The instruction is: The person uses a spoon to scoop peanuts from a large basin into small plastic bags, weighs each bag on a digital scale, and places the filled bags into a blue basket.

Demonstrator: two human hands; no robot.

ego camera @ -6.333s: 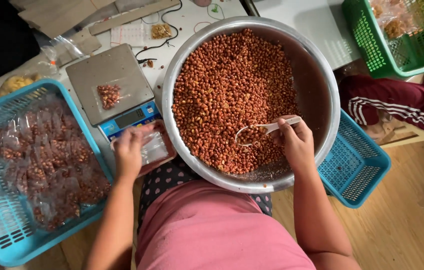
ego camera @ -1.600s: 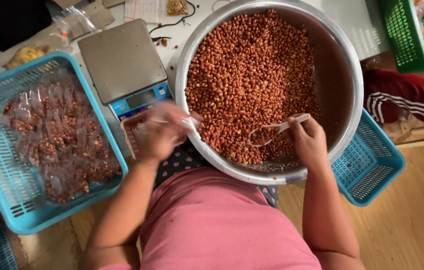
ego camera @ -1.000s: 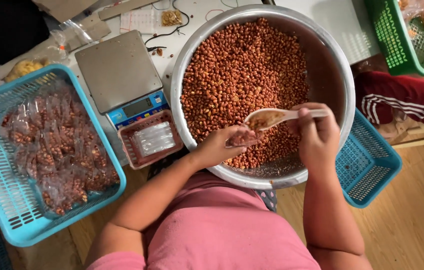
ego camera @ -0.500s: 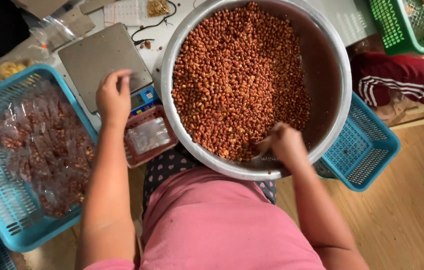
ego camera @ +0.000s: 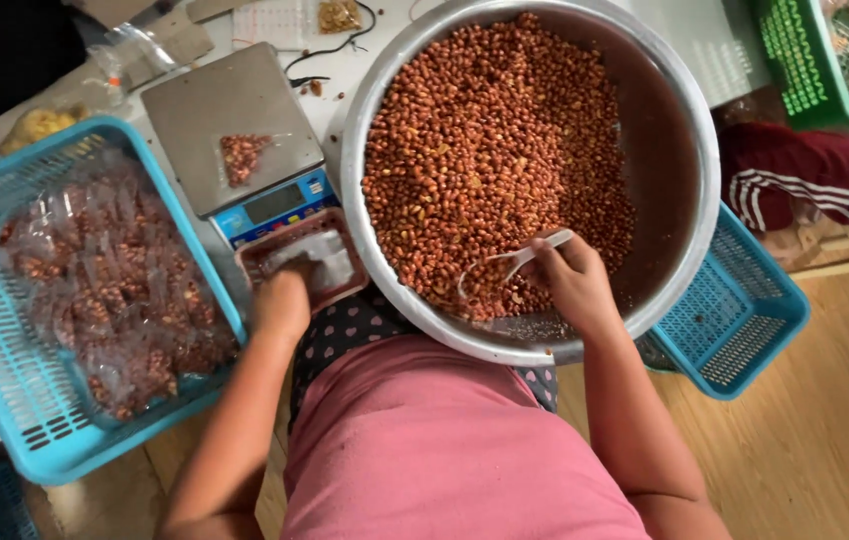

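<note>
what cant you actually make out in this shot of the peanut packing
- Head view: the left hand's fingertips, buried in the small red tray of clear bags.
- The scale's display, too small and blurred.
- The spoon's bowl, sunk in the peanuts.
- The green basket, cut off by the frame edge.

White plastic spoon (ego camera: 529, 256) lies tilted, bowl down in red-brown peanuts (ego camera: 484, 140), lower centre; small tray (ego camera: 306, 262) of clear bags, centre-left.

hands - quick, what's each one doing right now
Left hand: in the small red tray of clear bags; grip cannot be told.
Right hand: closed on a clear plastic scoop in the peanuts.
</note>
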